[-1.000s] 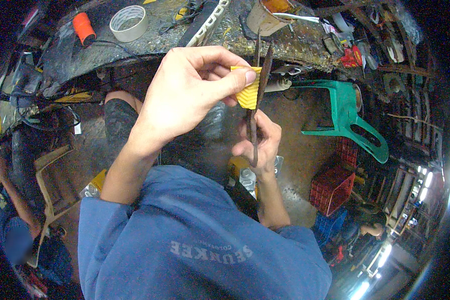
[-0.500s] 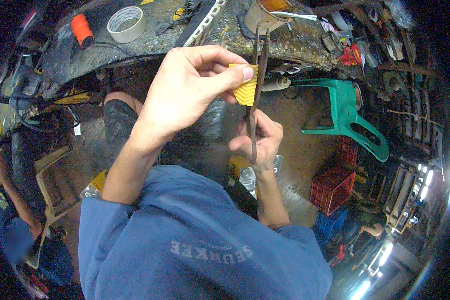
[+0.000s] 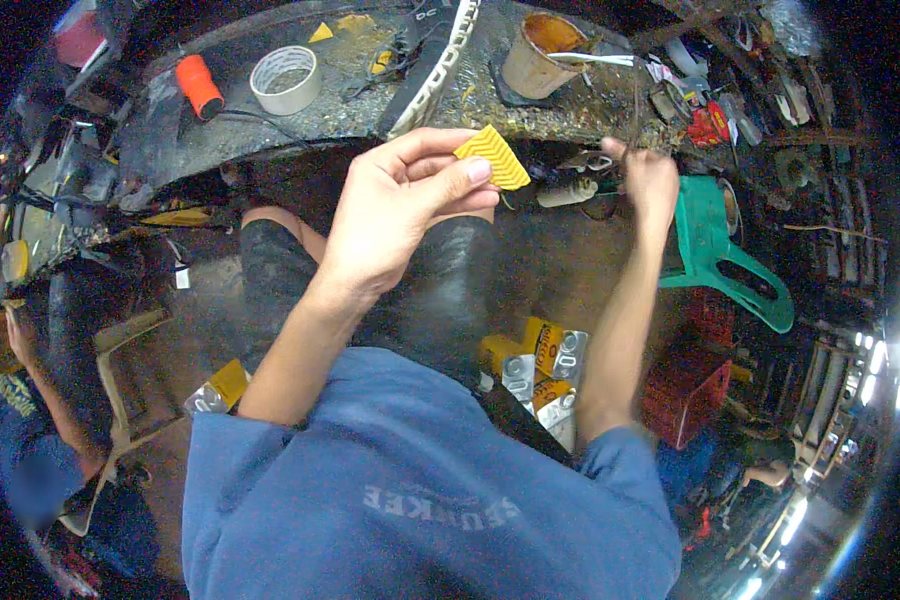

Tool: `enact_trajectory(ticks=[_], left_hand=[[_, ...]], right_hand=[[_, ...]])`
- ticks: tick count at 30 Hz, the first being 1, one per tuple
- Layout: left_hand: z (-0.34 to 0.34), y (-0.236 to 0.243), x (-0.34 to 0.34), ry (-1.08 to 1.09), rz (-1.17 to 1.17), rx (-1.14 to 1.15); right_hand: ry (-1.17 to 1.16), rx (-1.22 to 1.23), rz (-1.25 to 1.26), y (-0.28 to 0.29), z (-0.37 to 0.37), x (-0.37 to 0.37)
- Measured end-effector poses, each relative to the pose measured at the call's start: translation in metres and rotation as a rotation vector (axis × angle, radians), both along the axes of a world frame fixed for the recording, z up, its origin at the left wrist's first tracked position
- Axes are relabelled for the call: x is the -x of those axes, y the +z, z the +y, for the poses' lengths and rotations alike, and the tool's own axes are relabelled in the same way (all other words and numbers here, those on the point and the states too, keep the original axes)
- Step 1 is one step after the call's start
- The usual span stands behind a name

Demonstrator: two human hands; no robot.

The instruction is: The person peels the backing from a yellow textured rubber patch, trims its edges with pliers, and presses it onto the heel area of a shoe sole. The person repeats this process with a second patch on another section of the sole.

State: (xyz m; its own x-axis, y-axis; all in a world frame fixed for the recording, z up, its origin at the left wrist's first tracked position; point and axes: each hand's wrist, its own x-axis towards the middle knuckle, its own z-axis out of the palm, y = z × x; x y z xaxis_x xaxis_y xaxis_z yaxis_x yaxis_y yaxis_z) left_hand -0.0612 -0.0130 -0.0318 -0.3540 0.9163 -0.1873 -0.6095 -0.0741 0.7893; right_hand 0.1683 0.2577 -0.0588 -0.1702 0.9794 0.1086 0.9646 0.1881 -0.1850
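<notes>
While pinched between thumb and fingertips of the left hand [image 3: 395, 215] at upper centre, a small yellow ridged rubber piece [image 3: 492, 157] is judged light, flexible and best gripped by its edges. Dark scissors [image 3: 636, 105] are clasped in the right hand [image 3: 652, 180] beside the cluttered bench [image 3: 370, 105].

Left hand [image 3: 395, 215] raised mid-frame on a bare forearm rising from the lower left, wrist bent slightly, thumb and curled fingers [image 3: 475, 172] pinched together at the tips, palm turned toward the body. Right hand [image 3: 652, 180] stretched farther out and to the right on a nearly straight bare arm, fingers closed into a loose fist, knuckles facing up. Both hands well apart, blue sleeves covering the upper arms.
</notes>
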Motion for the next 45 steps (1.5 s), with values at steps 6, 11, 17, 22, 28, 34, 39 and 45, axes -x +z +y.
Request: enact_trajectory(ticks=[6, 11, 17, 22, 28, 34, 39, 45], left_hand=[[-0.010, 0.000, -0.001, 0.052, 0.021, -0.016], [-0.013, -0.012, 0.004, 0.112, -0.031, 0.005], [0.000, -0.016, 0.005, 0.166, 0.016, 0.029], [0.019, -0.021, -0.015, 0.107, 0.192, 0.059], [0.073, 0.009, 0.022, 0.354, 1.324, -0.077], [0.233, 0.006, 0.111, -0.107, 1.562, 0.798], [0.210, -0.002, 0.145, -0.133, 1.429, 0.523], [0.093, 0.043, 0.131, -0.235, 0.530, 0.014]], right_hand=[[0.143, 0.372, -0.030, -0.006, 0.146, 0.010], [0.141, 0.584, -0.236, 0.028, 0.161, 0.027], [0.345, 0.123, 0.400, 0.063, -0.005, 0.038], [0.443, 0.652, 1.478, -0.006, -0.167, 0.073], [0.128, 0.460, 1.763, -0.008, -0.158, 0.036], [0.243, 0.393, 1.687, -0.003, -0.176, 0.024], [0.209, 0.374, 1.712, -0.008, -0.184, 0.012], [0.188, 0.496, 1.767, -0.003, -0.178, 0.003]])
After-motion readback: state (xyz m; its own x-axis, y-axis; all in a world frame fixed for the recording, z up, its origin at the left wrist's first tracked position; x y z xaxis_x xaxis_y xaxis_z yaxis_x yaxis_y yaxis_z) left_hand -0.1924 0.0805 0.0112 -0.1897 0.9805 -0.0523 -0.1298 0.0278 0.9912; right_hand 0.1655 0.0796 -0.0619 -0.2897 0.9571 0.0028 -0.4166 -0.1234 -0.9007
